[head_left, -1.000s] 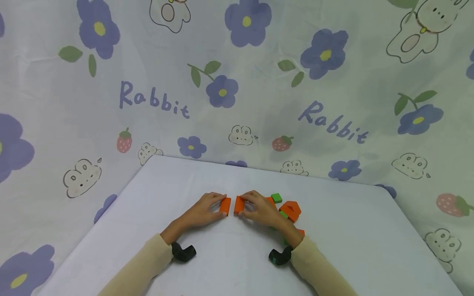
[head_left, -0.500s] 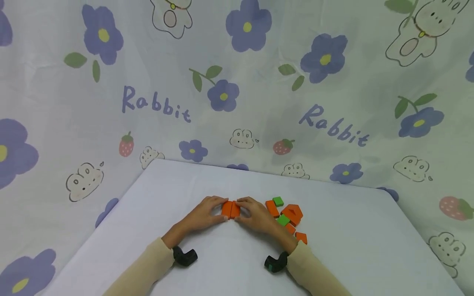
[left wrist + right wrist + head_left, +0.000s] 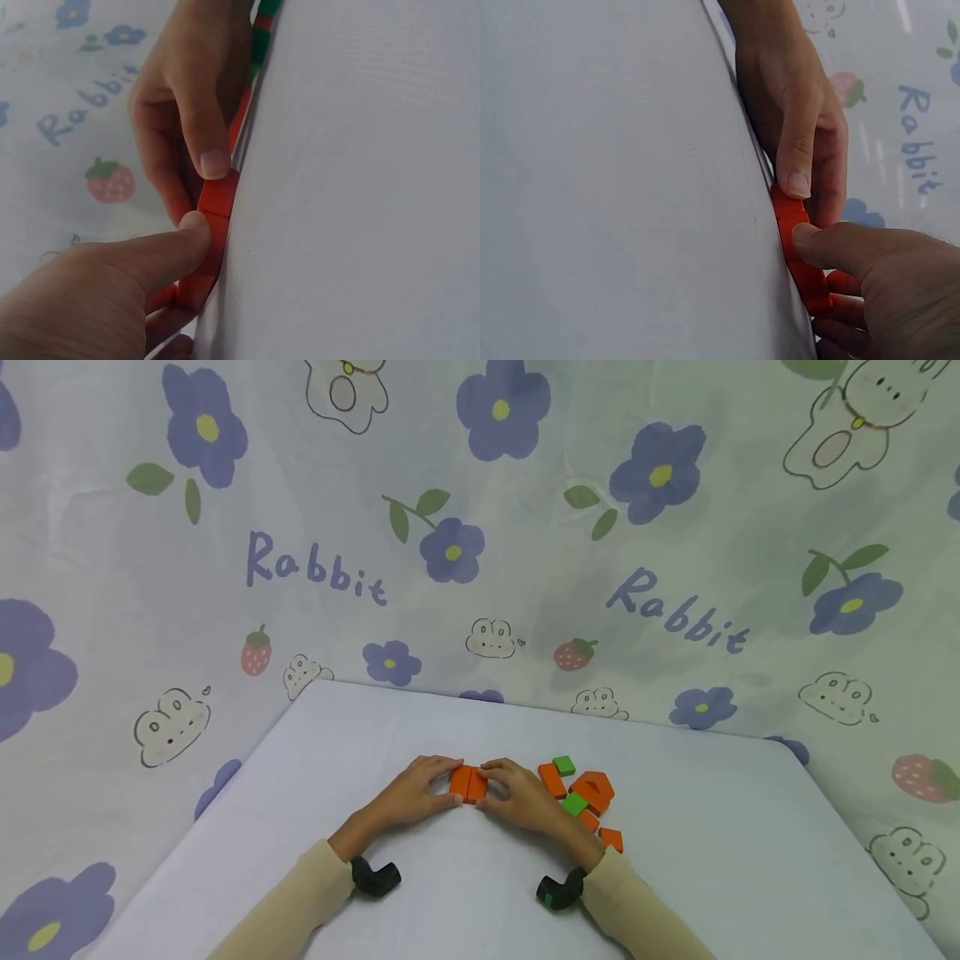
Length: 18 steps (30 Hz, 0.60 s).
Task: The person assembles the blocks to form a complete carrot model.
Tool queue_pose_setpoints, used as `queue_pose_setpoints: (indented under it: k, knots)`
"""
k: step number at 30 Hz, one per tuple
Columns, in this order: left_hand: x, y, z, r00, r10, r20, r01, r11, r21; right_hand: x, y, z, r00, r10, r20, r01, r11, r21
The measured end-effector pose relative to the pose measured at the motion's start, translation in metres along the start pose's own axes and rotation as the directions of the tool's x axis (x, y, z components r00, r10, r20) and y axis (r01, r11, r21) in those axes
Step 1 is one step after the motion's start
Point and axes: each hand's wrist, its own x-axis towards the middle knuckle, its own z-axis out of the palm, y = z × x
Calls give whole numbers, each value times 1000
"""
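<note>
In the head view two orange blocks lie side by side on the white table, long edges together with a thin seam between. My left hand [image 3: 408, 793] holds the left orange block [image 3: 459, 785] between thumb at the near end and fingers at the far end. On the other side my right hand [image 3: 525, 795] grips the right orange block [image 3: 477, 786] the same way. The left wrist view shows my left thumb [image 3: 176, 251] against its block, with the right hand [image 3: 195, 90] facing it. From the right wrist, my right thumb [image 3: 832, 244] presses its block's near face.
Right of my right hand lies a loose group: a green block [image 3: 564, 766], an orange block [image 3: 551, 781], an orange pentagonal piece [image 3: 597, 792], another green block [image 3: 574, 804] and smaller orange pieces [image 3: 611, 839]. A patterned cloth [image 3: 525, 602] hangs behind the table [image 3: 360, 718].
One second ago a gap separated the two orange blocks. Half a second ago my hands had brought them together, the right moving leftward; since then they have barely moved.
</note>
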Motion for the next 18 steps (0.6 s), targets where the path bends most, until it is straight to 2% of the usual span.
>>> queue_pose_setpoints:
  k: [4, 9, 13, 15, 17, 18]
  knots:
    - [3, 1, 0, 1000, -8, -1, 8, 1000, 8, 0, 3, -2, 1000, -22, -7, 22, 1000, -5]
    - [6, 2, 1, 1000, -11, 3, 11, 1000, -5, -1, 3, -6, 1000, -7, 0, 7, 1000, -5]
    - [2, 1, -1, 998, -70, 6, 70, 997, -26, -1, -1, -5, 999, 10, 45, -9, 1000, -11]
    - [0, -1, -2, 997, -79, 6, 79, 996, -38, 0, -2, -4, 998, 18, 55, -18, 1000, -17]
    - [1, -2, -2, 998, -59, 8, 60, 997, -41, 0, -3, -5, 999, 12, 44, -11, 999, -30]
    - [2, -3, -2, 1000, -30, 9, 30, 999, -40, -1, -3, -6, 999, 15, 37, -14, 999, -34]
